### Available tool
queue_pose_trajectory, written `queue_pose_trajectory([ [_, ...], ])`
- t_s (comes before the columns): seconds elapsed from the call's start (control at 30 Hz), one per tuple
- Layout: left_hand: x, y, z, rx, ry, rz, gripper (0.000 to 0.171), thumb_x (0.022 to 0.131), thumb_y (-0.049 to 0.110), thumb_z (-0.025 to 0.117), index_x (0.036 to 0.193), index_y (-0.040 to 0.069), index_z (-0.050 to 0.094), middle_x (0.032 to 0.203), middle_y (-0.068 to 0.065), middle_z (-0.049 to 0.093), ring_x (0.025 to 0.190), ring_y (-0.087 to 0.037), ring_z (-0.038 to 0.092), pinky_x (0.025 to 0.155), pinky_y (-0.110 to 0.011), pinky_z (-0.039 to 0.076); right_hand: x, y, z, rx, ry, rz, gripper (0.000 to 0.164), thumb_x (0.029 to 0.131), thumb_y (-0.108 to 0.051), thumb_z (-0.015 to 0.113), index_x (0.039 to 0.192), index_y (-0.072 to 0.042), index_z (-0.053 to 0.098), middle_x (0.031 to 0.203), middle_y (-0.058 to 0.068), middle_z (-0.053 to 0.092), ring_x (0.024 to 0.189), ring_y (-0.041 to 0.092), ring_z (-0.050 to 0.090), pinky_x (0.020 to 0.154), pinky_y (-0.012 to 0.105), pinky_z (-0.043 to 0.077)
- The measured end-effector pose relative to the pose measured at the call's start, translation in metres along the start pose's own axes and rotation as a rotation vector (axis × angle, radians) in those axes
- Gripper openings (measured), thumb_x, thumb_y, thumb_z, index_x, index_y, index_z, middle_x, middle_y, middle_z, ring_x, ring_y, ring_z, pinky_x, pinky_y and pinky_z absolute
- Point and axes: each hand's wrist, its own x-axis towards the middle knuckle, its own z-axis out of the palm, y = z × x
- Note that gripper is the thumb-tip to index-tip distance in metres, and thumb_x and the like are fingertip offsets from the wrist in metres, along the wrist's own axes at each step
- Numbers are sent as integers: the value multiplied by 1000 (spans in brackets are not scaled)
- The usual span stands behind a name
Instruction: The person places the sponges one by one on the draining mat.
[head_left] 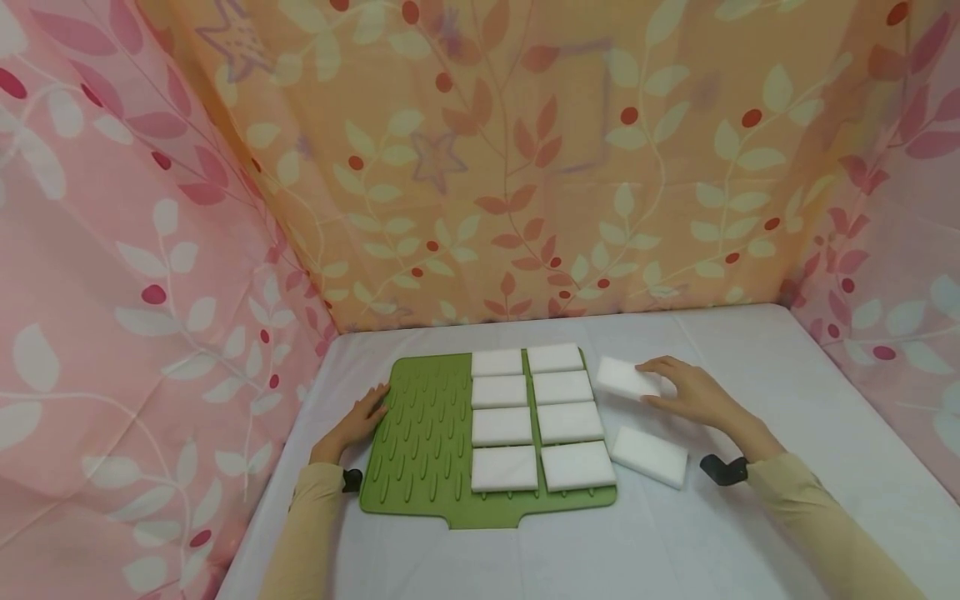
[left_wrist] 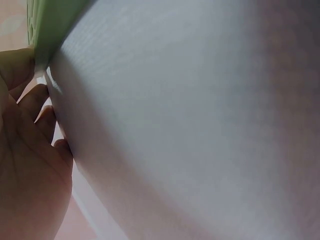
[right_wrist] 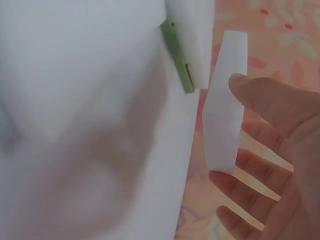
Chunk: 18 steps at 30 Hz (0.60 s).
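My right hand [head_left: 693, 393] pinches a white rectangular sponge [head_left: 627, 377] by its right end, thumb on one side and fingers on the other. In the right wrist view this sponge [right_wrist: 225, 105] stands edge-on between thumb and fingers. My left hand [head_left: 362, 419] rests at the left edge of a green ridged mat [head_left: 427, 417], with fingertips right at the rim in the left wrist view. Two columns of white sponges [head_left: 501, 426] lie on the mat's right half. Another sponge [head_left: 649, 457] lies tilted on the table, just right of the mat and below my right hand.
A white cloth [head_left: 570, 558] covers the table under everything. Pink floral curtains [head_left: 135, 333] hang on the left and right, and an orange floral curtain [head_left: 517, 242] stands behind the table's far edge. The mat's left half shows bare ridges.
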Motion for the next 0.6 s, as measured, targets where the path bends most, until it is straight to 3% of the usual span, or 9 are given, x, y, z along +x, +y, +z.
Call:
queue_pose_trajectory([
  [0.6,1,-3,0,-6,2,3,53,99,10,41,145,-6,20,148,-31,15,137,-48,5,106,-65,-1,42,-32,9,20,9,-107,53,78,-31,74,123,-8,59,123,12,57,111,34,55,89,52,45],
])
